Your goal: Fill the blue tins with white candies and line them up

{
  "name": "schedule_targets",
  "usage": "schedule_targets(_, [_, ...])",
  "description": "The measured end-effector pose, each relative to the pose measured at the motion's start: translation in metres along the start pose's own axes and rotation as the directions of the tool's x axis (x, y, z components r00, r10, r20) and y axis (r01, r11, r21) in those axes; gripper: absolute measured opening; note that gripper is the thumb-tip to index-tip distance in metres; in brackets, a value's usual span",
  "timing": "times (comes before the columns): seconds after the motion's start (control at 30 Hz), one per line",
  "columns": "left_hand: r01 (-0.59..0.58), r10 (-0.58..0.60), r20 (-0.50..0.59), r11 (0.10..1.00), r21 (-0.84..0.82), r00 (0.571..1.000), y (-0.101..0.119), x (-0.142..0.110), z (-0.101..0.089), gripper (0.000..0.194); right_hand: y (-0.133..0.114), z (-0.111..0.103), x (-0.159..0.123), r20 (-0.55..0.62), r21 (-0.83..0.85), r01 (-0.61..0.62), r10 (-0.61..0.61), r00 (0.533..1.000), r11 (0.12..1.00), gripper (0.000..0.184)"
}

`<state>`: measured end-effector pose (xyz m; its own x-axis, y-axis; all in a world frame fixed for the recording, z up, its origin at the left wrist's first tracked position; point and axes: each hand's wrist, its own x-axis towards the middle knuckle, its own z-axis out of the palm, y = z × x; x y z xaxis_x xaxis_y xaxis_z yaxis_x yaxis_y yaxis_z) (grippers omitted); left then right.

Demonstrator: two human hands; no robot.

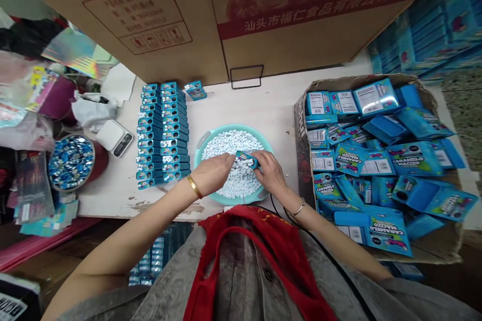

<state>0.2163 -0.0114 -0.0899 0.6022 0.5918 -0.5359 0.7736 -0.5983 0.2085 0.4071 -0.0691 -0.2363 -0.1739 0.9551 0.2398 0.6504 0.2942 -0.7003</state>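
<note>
Over a turquoise basin (pixel 198 159) heaped with small white candies (pixel 235 188), my right hand (pixel 270 173) grips a small blue candy box (pixel 246 157) by its right end. White candies show at the box's opening. My left hand (pixel 214 173) is closed, its fingertips pressed together at the box's left end. Whether those fingers pinch the box or some candies is hidden. Left of the basin, similar boxes (pixel 175 133) stand in two long rows, with round windows on top. One more box (pixel 196 90) sits apart behind them.
At right stands an open carton (pixel 301 150) full of blue printed packs (pixel 376 160). Large brown cartons (pixel 181 20) wall off the back, with a black wire frame (pixel 246 77) before them. A white scale (pixel 115 138) and a tub of shiny blue wrapped pieces (pixel 71 163) are at left.
</note>
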Motion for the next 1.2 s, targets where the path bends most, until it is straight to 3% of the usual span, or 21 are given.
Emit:
schedule_targets(0.17, [0.084,-0.089,0.02,0.98,0.182,0.996,0.041,-0.003,-0.027,0.044,-0.001,0.005,-0.003,-0.004,0.021,0.018,-0.018,1.0,1.0,0.05])
schedule_targets(0.23, [0.064,-0.066,0.004,0.981,0.185,0.998,0.043,-0.005,-0.029,0.039,0.001,0.006,-0.004,-0.011,0.037,0.008,-0.008,1.0,0.999,0.05])
schedule_targets(0.3, [0.057,-0.053,-0.032,0.989,0.138,0.998,0.03,-0.006,-0.022,0.031,0.004,0.005,-0.005,-0.015,0.053,-0.01,0.011,1.0,0.999,0.052])
schedule_targets(0.37, [0.084,-0.077,-0.089,0.993,0.079,0.993,0.003,-0.005,-0.004,0.024,0.008,0.003,-0.005,-0.031,0.071,-0.038,0.04,0.999,0.997,0.051])
schedule_targets(0.43, [0.135,-0.13,-0.113,0.99,0.035,0.985,-0.029,-0.002,0.026,0.021,0.012,-0.001,-0.004,-0.061,0.09,-0.071,0.077,0.995,0.993,0.049])
schedule_targets(0.5, [0.189,-0.19,-0.04,0.982,-0.021,0.981,-0.056,0.003,0.064,0.021,0.015,-0.006,-0.003,-0.087,0.108,-0.106,0.115,0.989,0.989,0.047])
schedule_targets(0.57, [0.219,-0.214,0.048,0.969,-0.116,0.976,-0.067,0.012,0.103,0.022,0.018,-0.012,-0.002,-0.097,0.121,-0.129,0.141,0.985,0.984,0.044])
schedule_targets(0.67, [0.182,-0.168,0.078,0.958,-0.223,0.983,-0.053,0.035,0.149,0.022,0.02,-0.018,-0.001,-0.102,0.126,-0.149,0.162,0.982,0.981,0.038])
schedule_targets(0.8, [0.098,-0.103,0.004,0.94,-0.327,0.995,-0.014,0.075,0.177,0.028,0.019,-0.02,0.001,-0.123,0.122,-0.182,0.196,0.973,0.976,0.031])
schedule_targets(0.87, [0.064,-0.085,-0.039,0.925,-0.376,0.996,-0.003,0.088,0.181,0.032,0.017,-0.021,0.002,-0.133,0.127,-0.192,0.209,0.969,0.973,0.029])
schedule_targets(0.97, [0.024,-0.067,-0.085,0.902,-0.431,0.994,-0.007,0.086,0.18,0.031,0.016,-0.022,0.002,-0.15,0.146,-0.204,0.226,0.963,0.968,0.029])
schedule_targets(1.07, [-0.026,-0.042,-0.138,0.888,-0.46,0.99,-0.024,0.062,0.169,0.029,0.018,-0.022,0.003,-0.149,0.156,-0.209,0.232,0.961,0.966,0.03])
schedule_targets(1.2, [-0.153,0.037,-0.262,0.886,-0.437,0.964,-0.044,0.019,0.133,0.03,0.021,-0.017,0.002,-0.12,0.129,-0.182,0.198,0.973,0.975,0.032])
